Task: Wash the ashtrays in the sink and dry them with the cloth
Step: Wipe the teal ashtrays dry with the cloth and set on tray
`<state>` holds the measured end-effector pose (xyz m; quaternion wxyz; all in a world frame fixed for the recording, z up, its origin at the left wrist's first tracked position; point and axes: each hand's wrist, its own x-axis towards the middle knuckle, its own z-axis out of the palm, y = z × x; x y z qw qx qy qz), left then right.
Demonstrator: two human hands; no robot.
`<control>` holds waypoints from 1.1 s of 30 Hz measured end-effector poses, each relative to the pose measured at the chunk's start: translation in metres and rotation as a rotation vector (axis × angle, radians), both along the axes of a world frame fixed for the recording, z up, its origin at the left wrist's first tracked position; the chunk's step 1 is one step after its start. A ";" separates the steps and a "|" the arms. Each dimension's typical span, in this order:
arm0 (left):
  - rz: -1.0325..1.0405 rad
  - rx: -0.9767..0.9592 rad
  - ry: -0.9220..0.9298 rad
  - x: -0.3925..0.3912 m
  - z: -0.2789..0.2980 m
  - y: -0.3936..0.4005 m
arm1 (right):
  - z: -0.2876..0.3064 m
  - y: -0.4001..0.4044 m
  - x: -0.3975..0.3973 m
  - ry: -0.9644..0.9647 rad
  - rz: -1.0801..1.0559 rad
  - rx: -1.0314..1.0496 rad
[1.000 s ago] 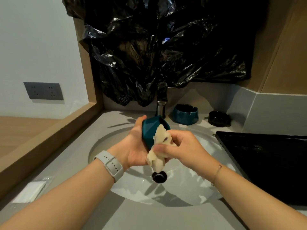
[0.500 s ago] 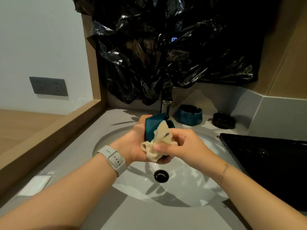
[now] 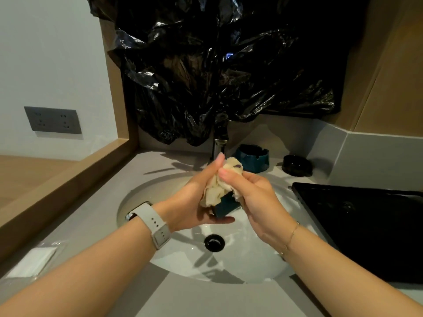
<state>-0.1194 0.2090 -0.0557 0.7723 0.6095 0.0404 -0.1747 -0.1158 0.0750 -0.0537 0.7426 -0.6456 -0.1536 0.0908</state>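
Head view: over the sink [image 3: 146,197], the left hand [image 3: 194,200] cradles the teal ashtray [image 3: 226,205], now turned lower, while the right hand [image 3: 254,197] pinches the cloth [image 3: 217,186], now wrapped over it; drying continues. Behind stand another teal ashtray [image 3: 251,157] and a black ashtray [image 3: 297,165].

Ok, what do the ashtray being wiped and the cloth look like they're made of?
Ashtray: probably glazed ceramic, or glass; teal, smooth, rigid, thick-walled. Cloth: soft cream fabric, likely cotton or microfibre; it bunches and folds between both hands.
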 end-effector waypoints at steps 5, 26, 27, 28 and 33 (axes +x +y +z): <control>-0.025 -0.278 0.236 0.002 0.002 0.009 | -0.001 0.001 0.000 -0.253 0.045 -0.225; -0.103 -0.185 0.351 0.002 0.007 0.024 | 0.006 -0.018 0.001 -0.294 0.283 -0.458; -0.112 -0.195 0.368 0.003 0.005 0.027 | 0.008 -0.020 0.002 -0.310 0.317 -0.503; -0.123 -0.205 0.383 0.005 0.003 0.029 | 0.009 -0.022 0.004 -0.317 0.348 -0.541; -0.122 -0.093 0.312 0.009 -0.007 0.027 | 0.002 -0.025 0.011 -0.349 0.350 -0.648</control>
